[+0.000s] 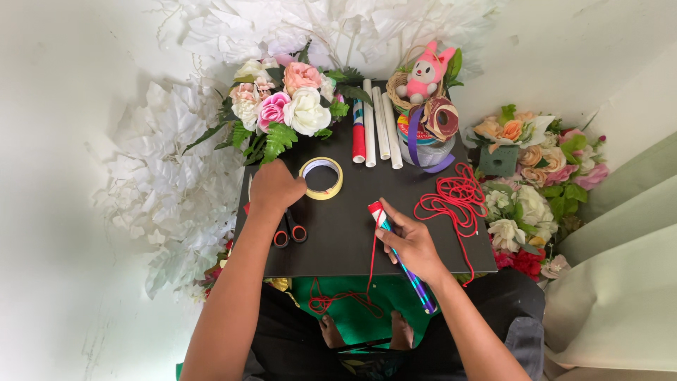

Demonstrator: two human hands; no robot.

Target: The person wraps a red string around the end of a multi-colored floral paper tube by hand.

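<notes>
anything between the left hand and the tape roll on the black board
Nothing visible does. The left hand rests on the black board, its fingers right beside the yellow tape roll, over the scissors. The right hand holds a shiny wrapped tube with red cord.

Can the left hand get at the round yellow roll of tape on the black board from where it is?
Probably yes: the left hand rests right beside the round yellow roll of tape, with nothing between them on the black board.

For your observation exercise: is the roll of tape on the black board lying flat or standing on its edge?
Lying flat. The roll of tape shows its full ring and open centre to the camera, resting on the black board beside the left hand.
</notes>
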